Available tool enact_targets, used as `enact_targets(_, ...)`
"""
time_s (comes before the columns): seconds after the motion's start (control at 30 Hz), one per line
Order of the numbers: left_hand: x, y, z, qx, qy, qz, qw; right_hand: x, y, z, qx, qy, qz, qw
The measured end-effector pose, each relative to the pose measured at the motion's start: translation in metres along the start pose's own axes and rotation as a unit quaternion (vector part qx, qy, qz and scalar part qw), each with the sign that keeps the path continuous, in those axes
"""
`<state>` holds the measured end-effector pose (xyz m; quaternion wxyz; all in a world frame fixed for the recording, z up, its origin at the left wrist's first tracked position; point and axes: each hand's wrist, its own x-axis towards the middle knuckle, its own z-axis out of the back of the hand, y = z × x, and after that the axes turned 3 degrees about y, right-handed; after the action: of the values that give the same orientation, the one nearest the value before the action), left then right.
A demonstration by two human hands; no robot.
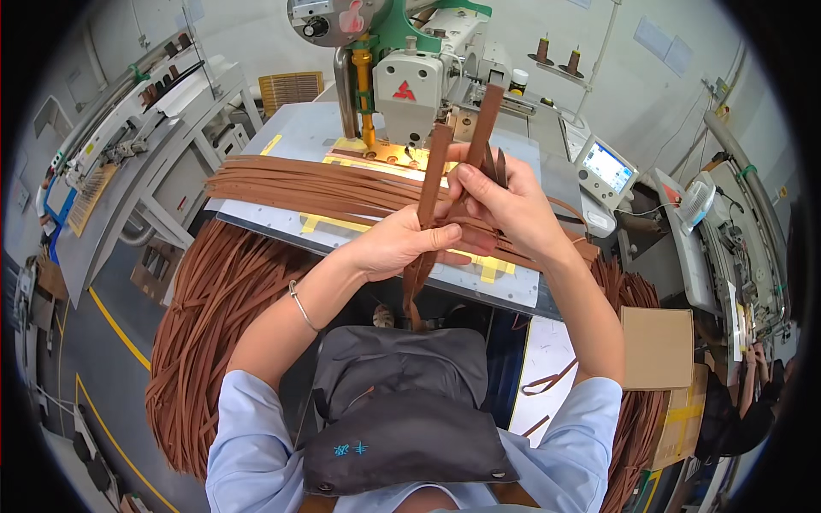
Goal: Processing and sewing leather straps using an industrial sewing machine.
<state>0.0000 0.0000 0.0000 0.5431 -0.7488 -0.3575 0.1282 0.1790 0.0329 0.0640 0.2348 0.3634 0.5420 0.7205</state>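
Observation:
My left hand grips an upright brown strap low down, thumb across it, with the lower end hanging toward my lap. Just above and to its right, my right hand is closed on another upright brown strap, with narrower dark brown pieces beside it. Behind my hands a bundle of long brown strips lies across the metal machine table, over yellow-taped white sheets. The sewing machine head stands just beyond, its lit work area partly hidden by my hands and straps.
Large brown strip bundles hang at both sides. A control screen and cardboard boxes are on the right. Other machines line both sides. A co-worker's arms show at the far right. A dark apron covers my lap.

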Motion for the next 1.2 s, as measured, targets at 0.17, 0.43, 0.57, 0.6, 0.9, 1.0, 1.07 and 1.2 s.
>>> enact_targets(0.17,-0.003,-0.007,0.008,0.065,-0.046,0.058,0.995,0.002,-0.001,-0.006,-0.019,0.082,-0.09,0.992)
enact_targets(0.43,-0.003,0.002,-0.009,0.075,-0.082,0.059,0.992,0.011,-0.014,-0.002,0.018,0.023,-0.114,0.993)
enact_targets(0.57,-0.023,0.033,-0.011,0.067,-0.14,-0.056,0.986,0.01,-0.027,0.008,0.077,-0.014,-0.1,0.992)
enact_targets(0.6,-0.03,0.039,-0.011,0.057,-0.147,-0.053,0.986,0.01,-0.029,0.008,0.083,-0.02,-0.11,0.99)
enact_targets(0.9,-0.029,0.035,-0.016,0.047,-0.174,-0.047,0.983,0.01,-0.028,0.004,0.082,0.011,-0.159,0.984)
enact_targets(1.0,-0.028,0.035,-0.017,0.035,-0.18,-0.041,0.982,0.01,-0.028,0.003,0.073,0.016,-0.149,0.986)
enact_targets(1.07,-0.027,0.036,-0.019,0.016,-0.174,-0.044,0.984,0.009,-0.029,0.003,0.063,0.017,-0.143,0.988)
enact_targets(1.2,-0.031,0.045,-0.023,0.054,-0.183,-0.039,0.981,0.008,-0.035,0.003,0.067,-0.003,-0.129,0.989)
